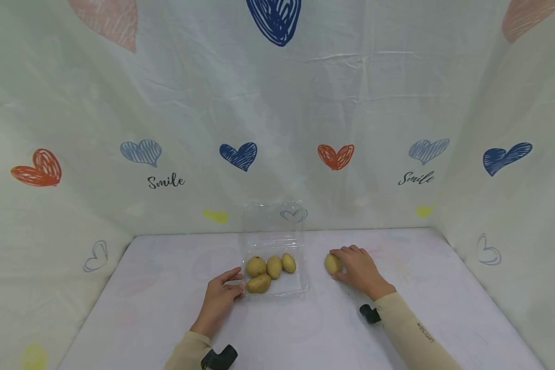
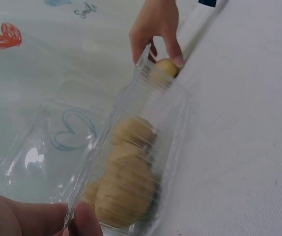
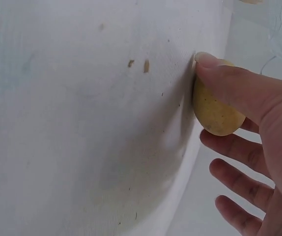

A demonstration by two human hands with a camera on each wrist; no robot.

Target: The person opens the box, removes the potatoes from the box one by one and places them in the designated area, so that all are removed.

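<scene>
Currently pinching potato [image 1: 331, 264] w/ R hand [image 1: 361, 271], w/ long axis approx. fore-aft; w/ L hand [image 1: 219, 299], pinching L edge of clear container [image 1: 287, 286].

Your right hand [image 3: 278, 120] is cut off at three o'clock in the right wrist view; the head view's twelve-o'clock navy heart [image 1: 277, 23] is cropped.

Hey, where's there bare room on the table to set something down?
The table looks bare left of the left hand, right of the right hand, and in front of the clear box. The box's front right is free too; its left side is crowded with potatoes.
</scene>
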